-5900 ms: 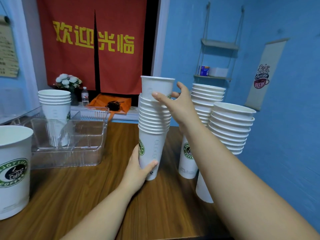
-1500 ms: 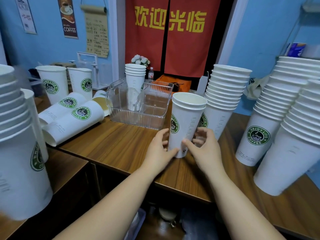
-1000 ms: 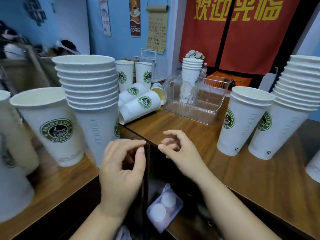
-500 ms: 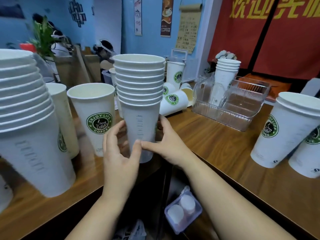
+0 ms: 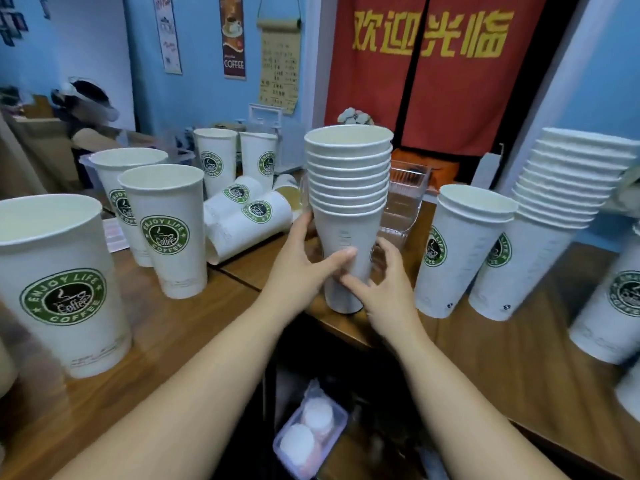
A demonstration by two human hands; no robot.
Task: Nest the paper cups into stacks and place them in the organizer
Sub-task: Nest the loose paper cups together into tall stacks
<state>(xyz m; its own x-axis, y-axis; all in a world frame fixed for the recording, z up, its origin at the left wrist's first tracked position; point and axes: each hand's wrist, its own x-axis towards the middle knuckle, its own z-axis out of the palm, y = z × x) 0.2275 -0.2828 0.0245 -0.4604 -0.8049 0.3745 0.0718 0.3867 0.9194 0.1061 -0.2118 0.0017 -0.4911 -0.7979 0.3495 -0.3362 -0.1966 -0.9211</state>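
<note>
Clasping the lower wall of a nested stack of paper cups (image 5: 349, 188), the left grip (image 5: 304, 268) laid its thumb across the front and curled its fingers round the far side. The right grip (image 5: 384, 289) wrapped the base from the opposite side, its thumb just under the left one. The stack stood upright at the near edge of the wooden table (image 5: 519, 362), by its inner corner; whether its base touched the wood could not be told. Directly behind it sat the clear organizer (image 5: 405, 199), partly hidden by the stack. Toward the table's right edge stood a short stack (image 5: 464, 251) and a tall leaning stack (image 5: 554, 216), close together. Toward the left edge, two cups (image 5: 247, 220) lay on their sides, and single upright cups (image 5: 166, 233) stood nearer the front.
</note>
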